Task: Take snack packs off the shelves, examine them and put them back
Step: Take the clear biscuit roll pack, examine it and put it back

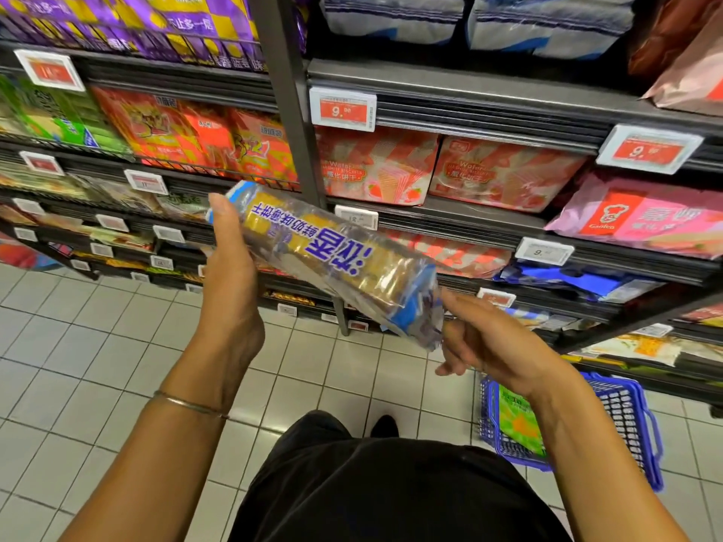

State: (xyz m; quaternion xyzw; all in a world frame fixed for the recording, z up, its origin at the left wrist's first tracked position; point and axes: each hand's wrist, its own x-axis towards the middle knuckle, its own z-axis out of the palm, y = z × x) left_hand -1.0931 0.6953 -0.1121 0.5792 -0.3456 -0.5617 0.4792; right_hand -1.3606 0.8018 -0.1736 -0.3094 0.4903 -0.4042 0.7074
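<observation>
Facing the shelves (469, 91), we hold the wafer pack (336, 260) before them, its long axis slanting from upper left to lower right; our left hand (231, 267) wraps the upper end, our right hand (485, 338) pinches the lower seal. Its blue Chinese print lies upside down to us; the price tag (342, 109) behind reads 9.90.

Both hands, left hand (231, 264) and right hand (485, 338), grip wafer pack (332, 260) before shelves (489, 111).
</observation>
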